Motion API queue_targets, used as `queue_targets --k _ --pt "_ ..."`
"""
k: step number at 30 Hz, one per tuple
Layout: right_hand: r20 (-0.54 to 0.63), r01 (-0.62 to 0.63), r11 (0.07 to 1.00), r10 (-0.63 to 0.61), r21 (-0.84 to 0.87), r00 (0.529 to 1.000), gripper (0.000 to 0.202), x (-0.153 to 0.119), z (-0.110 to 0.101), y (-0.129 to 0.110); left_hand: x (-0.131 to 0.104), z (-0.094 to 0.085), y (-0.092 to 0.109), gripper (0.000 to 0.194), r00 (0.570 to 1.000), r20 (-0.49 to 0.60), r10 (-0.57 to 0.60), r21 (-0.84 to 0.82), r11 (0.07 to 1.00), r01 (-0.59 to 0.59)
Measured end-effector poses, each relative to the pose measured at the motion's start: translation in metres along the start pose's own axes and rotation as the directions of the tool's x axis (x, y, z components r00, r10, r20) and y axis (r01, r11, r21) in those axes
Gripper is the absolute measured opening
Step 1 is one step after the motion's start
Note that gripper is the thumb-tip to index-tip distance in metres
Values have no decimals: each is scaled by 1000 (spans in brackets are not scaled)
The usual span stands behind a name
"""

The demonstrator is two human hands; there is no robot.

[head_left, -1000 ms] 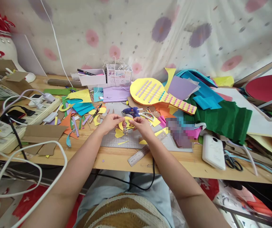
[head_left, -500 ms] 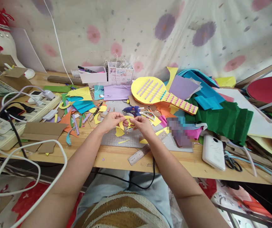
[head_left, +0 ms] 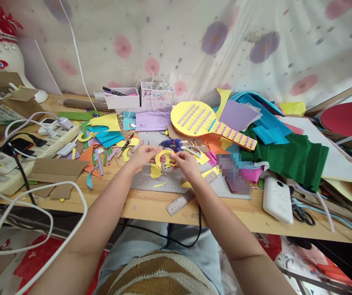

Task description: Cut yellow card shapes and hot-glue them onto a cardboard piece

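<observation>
A curved yellow paper piece, shaped like a crescent, is held up between my two hands over the grey cutting mat. My left hand pinches its left side. The fingers of my right hand are closed on its right side. Below it on the mat lie yellow paper scraps. Just behind my hands rests a blue glue gun. A metal ruler lies slantwise, partly under my right forearm.
A yellow paper guitar-like instrument lies behind the mat. Green crepe paper, a white power bank and black scissors are at right. Coloured scraps, cardboard and a power strip with looping cables crowd the left.
The crescent piece has turned slightly, so more of its curved face shows between my hands. Both hands keep their hold. The view has shifted a little.
</observation>
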State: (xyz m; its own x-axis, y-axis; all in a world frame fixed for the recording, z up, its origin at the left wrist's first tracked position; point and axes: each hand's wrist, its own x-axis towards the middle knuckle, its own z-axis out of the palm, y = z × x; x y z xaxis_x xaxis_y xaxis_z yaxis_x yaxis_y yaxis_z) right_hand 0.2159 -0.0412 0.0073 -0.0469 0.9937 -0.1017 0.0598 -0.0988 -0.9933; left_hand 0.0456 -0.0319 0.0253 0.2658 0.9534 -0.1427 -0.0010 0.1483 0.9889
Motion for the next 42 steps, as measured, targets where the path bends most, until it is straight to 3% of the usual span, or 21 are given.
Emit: queue_targets --k 11,20,28,37,42 --pt "58 73 996 -70 -44 996 36 -2 2 0 -1 4 3 31 997 3 78 105 991 -78" --pt "70 101 993 -97 -64 993 35 -3 1 0 -1 6 2 29 996 -8 88 79 993 -87" --pt "76 139 975 -127 -171 989 36 2 2 10 6 10 -10 40 998 -40 47 -18 999 -48" --pt "93 137 984 -127 -116 988 42 5 2 10 3 15 -5 37 994 -74 79 -42 996 -83" --pt "137 44 998 -37 -52 990 41 0 1 -1 3 13 -3 35 985 -157 77 -14 997 -80"
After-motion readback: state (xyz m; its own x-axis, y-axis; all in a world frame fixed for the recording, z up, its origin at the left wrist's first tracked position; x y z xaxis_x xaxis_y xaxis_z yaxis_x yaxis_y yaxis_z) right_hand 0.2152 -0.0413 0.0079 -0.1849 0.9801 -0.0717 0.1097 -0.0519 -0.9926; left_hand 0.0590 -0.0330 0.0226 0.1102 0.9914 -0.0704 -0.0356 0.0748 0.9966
